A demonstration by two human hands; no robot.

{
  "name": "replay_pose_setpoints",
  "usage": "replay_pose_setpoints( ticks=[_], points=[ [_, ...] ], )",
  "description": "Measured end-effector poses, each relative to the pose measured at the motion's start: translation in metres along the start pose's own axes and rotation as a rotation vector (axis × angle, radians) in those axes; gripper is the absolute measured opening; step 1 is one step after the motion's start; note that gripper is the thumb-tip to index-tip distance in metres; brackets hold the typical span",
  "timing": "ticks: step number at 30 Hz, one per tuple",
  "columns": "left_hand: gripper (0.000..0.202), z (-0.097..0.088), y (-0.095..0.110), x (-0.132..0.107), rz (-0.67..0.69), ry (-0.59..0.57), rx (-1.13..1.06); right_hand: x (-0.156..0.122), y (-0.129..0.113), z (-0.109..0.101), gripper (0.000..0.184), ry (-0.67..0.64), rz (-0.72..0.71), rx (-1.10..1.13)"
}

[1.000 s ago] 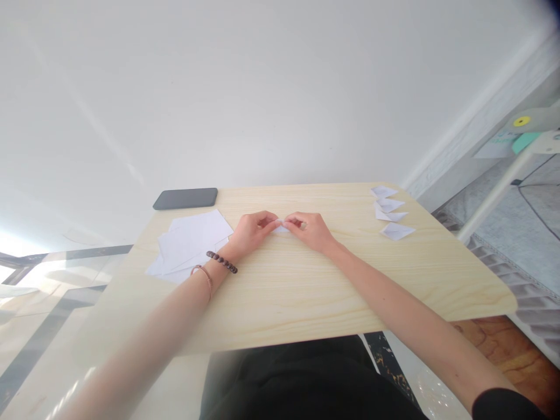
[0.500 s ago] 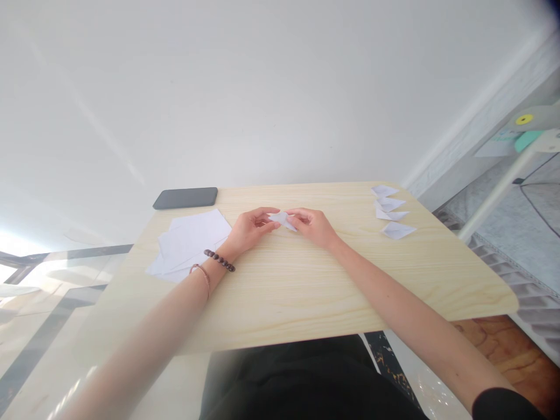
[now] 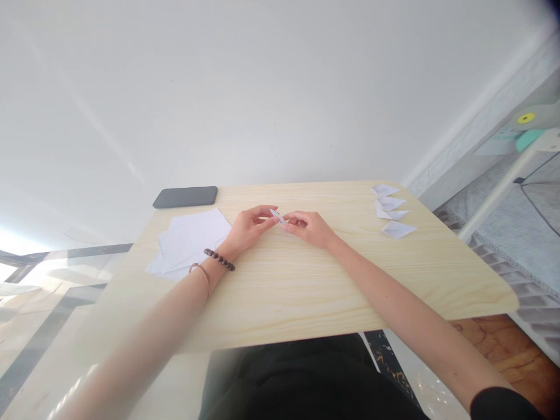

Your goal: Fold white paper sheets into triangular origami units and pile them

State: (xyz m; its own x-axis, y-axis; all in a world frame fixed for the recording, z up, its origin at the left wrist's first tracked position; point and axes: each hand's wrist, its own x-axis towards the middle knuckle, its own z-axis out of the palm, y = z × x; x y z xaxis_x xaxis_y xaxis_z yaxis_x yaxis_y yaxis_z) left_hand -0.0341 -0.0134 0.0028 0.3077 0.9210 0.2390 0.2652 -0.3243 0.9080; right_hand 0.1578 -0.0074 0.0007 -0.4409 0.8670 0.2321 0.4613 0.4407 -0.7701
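Observation:
A small piece of folded white paper (image 3: 276,215) is held above the middle of the table, turned so that a narrow edge faces me. My right hand (image 3: 312,228) pinches its lower end between thumb and fingers. On the other side, my left hand (image 3: 251,227) has its thumb and fingertips closed around the paper's upper part. The paper's far side is hidden. Several folded white paper shapes with pointed ends (image 3: 398,230) lie in a column at the table's right.
Loose white sheets (image 3: 196,232) overlap beside my left wrist. A dark phone (image 3: 186,197) lies at the back left corner of the light wooden table (image 3: 297,297). A pale wall (image 3: 280,93) stands behind the table, and a white metal frame (image 3: 499,189) is off to the right.
The folded paper has been turned from showing a broad face to showing a thin edge. My fingers have shifted slightly on it; both hands stay in the same place.

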Motion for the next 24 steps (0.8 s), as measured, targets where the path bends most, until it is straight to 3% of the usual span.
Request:
replay_pose_setpoints(
  ticks=[5, 13, 21, 24],
  points=[
    [0.031, -0.001, 0.004, -0.001, 0.049, 0.010, 0.021, 0.000, 0.001, 0.000, 0.038, 0.002, 0.009, -0.006],
    [0.032, -0.001, 0.000, 0.000, 0.129, 0.032, 0.144, 0.001, 0.005, 0.015, 0.018, 0.202, -0.157, -0.290],
    [0.034, 0.011, 0.006, -0.005, 0.193, 0.098, 0.440, -0.001, 0.000, 0.024, 0.009, 0.249, -0.127, -0.407],
    [0.034, 0.015, 0.008, -0.007, 0.131, 0.091, 0.568, -0.001, -0.001, 0.025, 0.010, 0.258, -0.145, -0.415]
  ],
)
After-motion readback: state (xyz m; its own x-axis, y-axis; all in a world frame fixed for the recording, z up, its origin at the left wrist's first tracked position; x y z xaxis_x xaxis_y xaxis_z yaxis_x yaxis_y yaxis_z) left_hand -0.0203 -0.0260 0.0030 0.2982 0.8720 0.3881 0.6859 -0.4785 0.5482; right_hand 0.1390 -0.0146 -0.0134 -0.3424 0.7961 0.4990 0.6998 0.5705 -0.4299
